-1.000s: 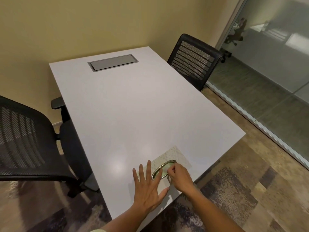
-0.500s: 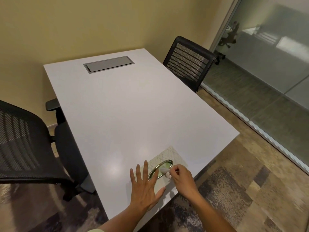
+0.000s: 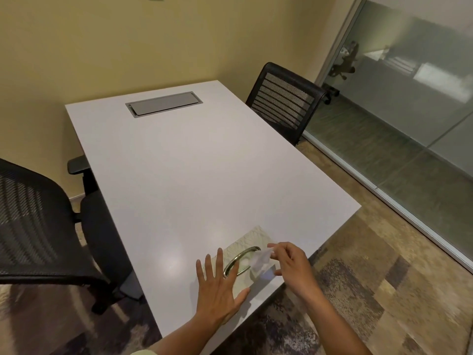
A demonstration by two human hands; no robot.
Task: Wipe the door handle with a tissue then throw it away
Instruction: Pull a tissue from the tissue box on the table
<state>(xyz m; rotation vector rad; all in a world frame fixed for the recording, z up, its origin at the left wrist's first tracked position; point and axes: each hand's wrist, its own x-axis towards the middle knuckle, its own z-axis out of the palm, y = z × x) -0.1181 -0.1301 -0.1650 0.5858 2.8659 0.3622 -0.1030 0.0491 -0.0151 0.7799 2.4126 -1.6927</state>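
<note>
Lower frame: tissue point(image 3: 261, 260) is pinched in right-hand fingers point(image 3: 275, 252); box point(image 3: 256, 239) is pinned by flat, spread left hand point(image 3: 217, 290); a straight upward pull is best.

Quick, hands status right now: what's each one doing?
Left hand: open, flat, fingers spread, pressing down on the tissue box.
Right hand: closed, pinching a tissue above the box opening.

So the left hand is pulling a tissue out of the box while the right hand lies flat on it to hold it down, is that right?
Not quite: the hands are swapped. In the head view, the right hand is pulling the tissue out of the tissue box, pinching it between the fingertips, while the left hand lies flat on the box to hold it down on the white table.
</note>
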